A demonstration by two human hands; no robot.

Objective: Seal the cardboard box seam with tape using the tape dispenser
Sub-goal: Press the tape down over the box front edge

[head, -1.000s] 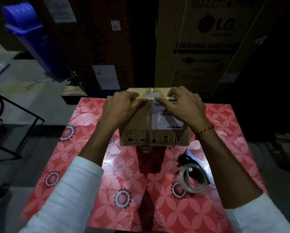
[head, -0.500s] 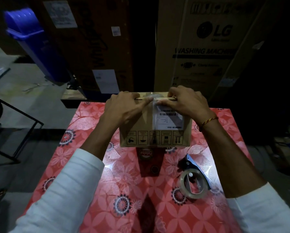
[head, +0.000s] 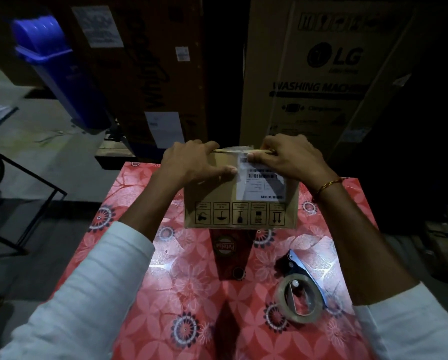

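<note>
A small cardboard box (head: 217, 193) with a white shipping label and handling symbols stands on the red flowered table (head: 191, 294). Clear tape (head: 237, 149) shows along its top edge between my hands. My left hand (head: 194, 162) grips the box's top left corner, thumb pressed on the front face beside the label. My right hand (head: 288, 157) holds the top right edge, thumb on the label's upper part. The tape dispenser (head: 299, 294), blue-handled with a clear roll, lies on the table near my right forearm, untouched.
Large cardboard cartons stand behind the table, one a washing machine carton (head: 327, 74). A blue plastic bin (head: 59, 71) leans at the back left. A black metal frame (head: 15, 188) stands on the floor to the left. A round sticker (head: 225, 246) marks the table's middle.
My left thumb has slid down from the top edge onto the box's front face. Both hands stay on the box; the view has shifted slightly.
</note>
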